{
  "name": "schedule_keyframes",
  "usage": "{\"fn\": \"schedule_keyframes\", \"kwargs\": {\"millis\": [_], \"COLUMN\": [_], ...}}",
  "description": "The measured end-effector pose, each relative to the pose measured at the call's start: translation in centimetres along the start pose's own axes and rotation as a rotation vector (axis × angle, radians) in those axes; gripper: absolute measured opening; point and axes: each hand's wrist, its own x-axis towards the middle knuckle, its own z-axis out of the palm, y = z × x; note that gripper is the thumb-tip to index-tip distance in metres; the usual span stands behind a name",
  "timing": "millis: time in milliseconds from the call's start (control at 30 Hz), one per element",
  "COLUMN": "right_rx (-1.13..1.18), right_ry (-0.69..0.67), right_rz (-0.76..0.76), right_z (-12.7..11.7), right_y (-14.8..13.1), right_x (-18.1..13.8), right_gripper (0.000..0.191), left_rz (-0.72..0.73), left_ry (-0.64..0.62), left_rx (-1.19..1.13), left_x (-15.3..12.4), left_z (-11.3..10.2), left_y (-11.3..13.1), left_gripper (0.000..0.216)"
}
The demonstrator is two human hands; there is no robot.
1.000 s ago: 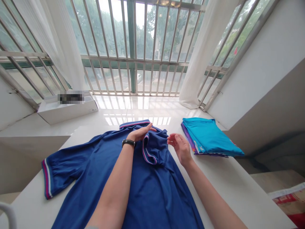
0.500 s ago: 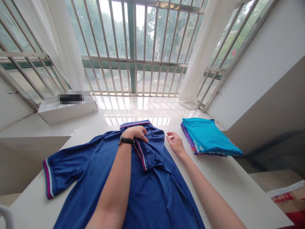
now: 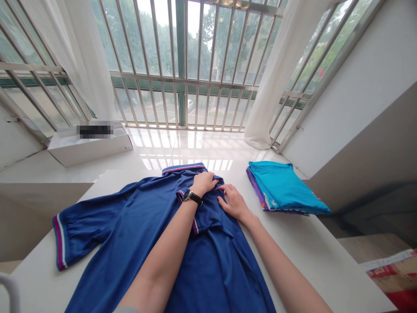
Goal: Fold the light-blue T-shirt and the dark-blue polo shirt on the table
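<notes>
A dark blue polo shirt (image 3: 130,234) with red-and-white trim on collar and cuffs lies spread on the white table. Its right sleeve is folded inward over the body, while the left sleeve sticks out to the side. My left hand (image 3: 204,183), with a black-strapped watch on the wrist, is closed on bunched cloth at the shirt's right shoulder; its fingertips are partly hidden. Beside it, my right hand (image 3: 235,203) touches the shirt's right edge, thumb and fingers apart.
Folded clothes, turquoise on top (image 3: 286,187), lie on the table's right side. A white box (image 3: 94,150) sits on the sill at the left. Barred windows and white curtains (image 3: 270,87) stand behind. A red-and-tan bag (image 3: 394,274) is at the lower right.
My left hand has moved right and taken hold of cloth at the shoulder. My right hand has come left from beside the shirt onto its edge.
</notes>
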Motion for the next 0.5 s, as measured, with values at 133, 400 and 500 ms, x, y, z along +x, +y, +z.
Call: {"fn": "schedule_keyframes", "kwargs": {"millis": [133,400,500], "right_rx": [-0.006,-0.058,-0.066], "right_ry": [0.000,-0.030,-0.024], "right_rz": [0.089,0.126,0.151], "right_z": [0.1,-0.1,-0.3], "right_y": [0.2,-0.6,-0.6], "right_x": [0.0,0.1,0.1], "right_gripper": [0.024,0.010,0.008], "left_rz": [0.017,0.009,0.015], "left_ry": [0.039,0.076,0.090], "left_rx": [-0.157,-0.321,-0.379], "left_x": [0.8,0.9,0.8], "left_z": [-0.2,0.6,0.8], "left_y": [-0.6,-1.3,-0.8], "left_gripper": [0.045,0.034,0.041]}}
